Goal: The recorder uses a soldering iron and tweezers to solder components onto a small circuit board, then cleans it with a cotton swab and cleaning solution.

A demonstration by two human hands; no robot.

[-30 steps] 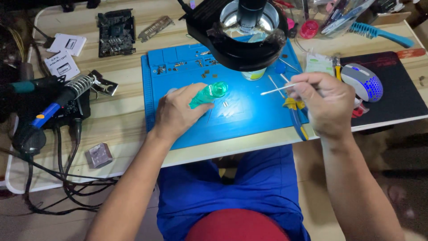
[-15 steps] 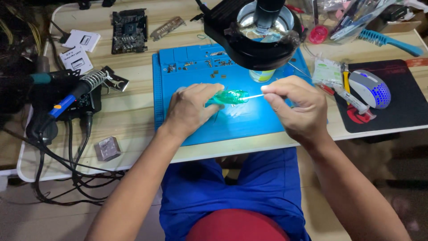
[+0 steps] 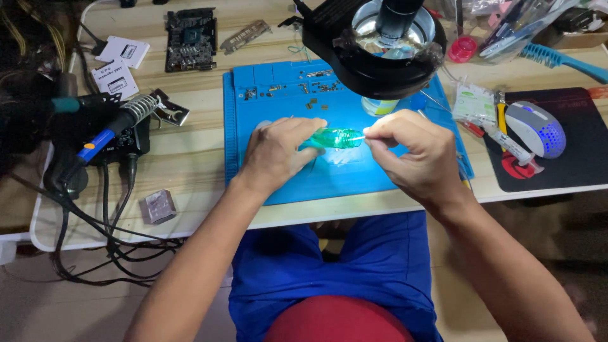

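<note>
- Both hands are now sitting closer together than half a second ago, and the right hand (image 3: 415, 152) is drawing its thin white stick (image 3: 356, 139) right up to the tip of the green piece.
- One translucent green piece (image 3: 337, 137) is lying lit over the blue work mat (image 3: 329, 180), under the microscope lamp; what exactly it is, I cannot make out.
- The left hand (image 3: 278, 155) is curling its fingers around the near end of that green piece, hiding that end.
- The right hand's fingers are pinching shut on the white stick, of which only a short bit is showing.
- One black microscope head (image 3: 380, 44) is hanging over the mat's far side, covering part of it and its top being cut off by the picture's edge.
- Small screws and parts (image 3: 297, 92) are lying scattered on the mat's far strip, too tiny to count.
- One soldering iron with a blue handle (image 3: 107, 136) is resting at the left, beside a tangle of black cables (image 3: 88, 240).
- One grey computer mouse (image 3: 537, 128) is sitting on a black pad (image 3: 570, 158) at the right.
- Two white cards (image 3: 117, 63) and one dark circuit board (image 3: 190, 38) are lying at the far left of the wooden table (image 3: 190, 171).
- Compared with a second ago, the stick is no longer being held away to the right.
</note>
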